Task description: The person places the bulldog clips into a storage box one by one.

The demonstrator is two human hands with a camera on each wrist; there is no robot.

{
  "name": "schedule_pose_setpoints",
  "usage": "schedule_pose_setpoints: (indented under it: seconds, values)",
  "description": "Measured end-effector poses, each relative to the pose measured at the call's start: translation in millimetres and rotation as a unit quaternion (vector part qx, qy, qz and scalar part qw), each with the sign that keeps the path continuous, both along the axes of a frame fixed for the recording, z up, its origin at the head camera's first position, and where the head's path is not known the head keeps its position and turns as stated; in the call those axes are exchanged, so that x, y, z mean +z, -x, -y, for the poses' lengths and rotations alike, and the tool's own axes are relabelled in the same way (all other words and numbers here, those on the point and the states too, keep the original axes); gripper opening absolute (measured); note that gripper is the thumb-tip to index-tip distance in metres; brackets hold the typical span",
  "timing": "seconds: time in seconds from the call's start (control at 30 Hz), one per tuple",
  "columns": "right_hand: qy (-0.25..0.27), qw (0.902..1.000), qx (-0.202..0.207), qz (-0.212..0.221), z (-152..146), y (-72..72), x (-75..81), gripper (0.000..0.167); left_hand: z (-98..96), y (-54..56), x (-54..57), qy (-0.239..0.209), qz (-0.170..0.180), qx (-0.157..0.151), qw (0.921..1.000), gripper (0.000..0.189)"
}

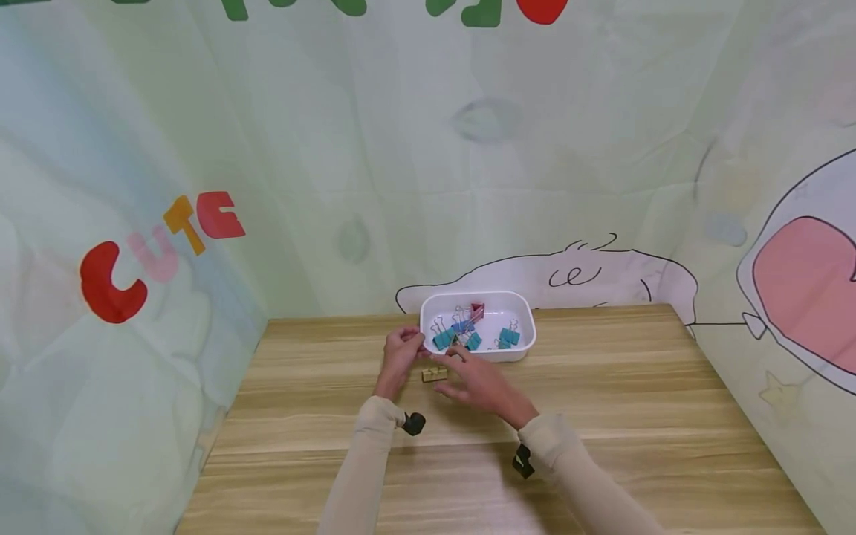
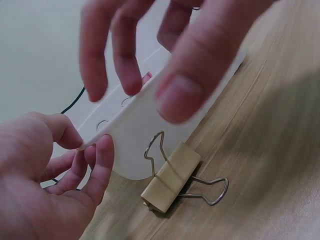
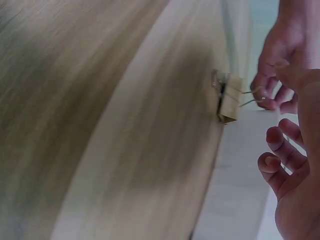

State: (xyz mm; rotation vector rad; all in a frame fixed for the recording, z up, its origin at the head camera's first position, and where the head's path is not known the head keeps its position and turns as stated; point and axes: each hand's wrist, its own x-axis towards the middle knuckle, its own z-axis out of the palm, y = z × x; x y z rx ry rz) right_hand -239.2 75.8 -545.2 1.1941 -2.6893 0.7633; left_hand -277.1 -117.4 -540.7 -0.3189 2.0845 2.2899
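Note:
A white plastic tray (image 1: 524, 349) stands at the back of the table with several binder clips in it: teal clips (image 1: 510, 337), a blue clip (image 1: 461, 327) and a red clip (image 1: 477, 311). My left hand (image 1: 400, 355) pinches the tray's rim at its near left corner, thumb and fingers on either side in the left wrist view. Over the near rim hovers my right hand (image 1: 483, 383), its fingers loosely bent, thumb apart, nothing held. A large gold binder clip (image 2: 171, 177) lies on the wood before the tray, both wire handles spread, below the right hand.
The wood-grain table (image 1: 321, 416) ends at a printed cloth backdrop (image 1: 334, 148) behind the tray, with more cloth on both sides. Each wrist wears a small black camera; the left camera (image 1: 414, 423) sits near the table's middle.

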Motion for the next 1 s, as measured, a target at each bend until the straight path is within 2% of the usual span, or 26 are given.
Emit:
schedule_pose_setpoints:
  seconds: [0.1, 0.13, 0.2, 0.47, 0.83, 1.0]
  values:
    - [-0.011, 0.9999, -0.005, 0.011, 1, 2.1, -7.0, 0.054, -0.5, -0.3, 0.7, 0.002, 0.005, 0.002, 1.0000, 0.034]
    - [-0.016, 0.9998, -0.007, 0.013, 2, 2.8, -9.5, 0.053, -0.5, 1.6, -3.4, 0.001, 0.004, 0.005, 1.0000, 0.034]
    - [-0.029, 0.9995, -0.009, 0.012, 3, 4.4, -13.8, 0.051, -1.0, 2.0, -3.8, 0.001, 0.004, 0.009, 0.9999, 0.034]
    - [-0.054, 0.9982, 0.000, -0.026, 9, 9.1, -26.7, 0.038, -1.4, 3.9, -5.6, 0.005, 0.005, 0.011, 0.9999, 0.035]
    - [-0.059, 0.9970, -0.026, -0.042, 5, 3.0, -37.8, 0.033, -2.0, 4.8, -8.1, 0.008, 0.010, 0.014, 0.9998, 0.034]
    - [-0.052, 0.9976, -0.027, -0.039, 0, 0.8, -39.4, 0.025, -2.5, 4.6, -7.1, 0.015, 0.015, 0.019, 0.9996, 0.034]
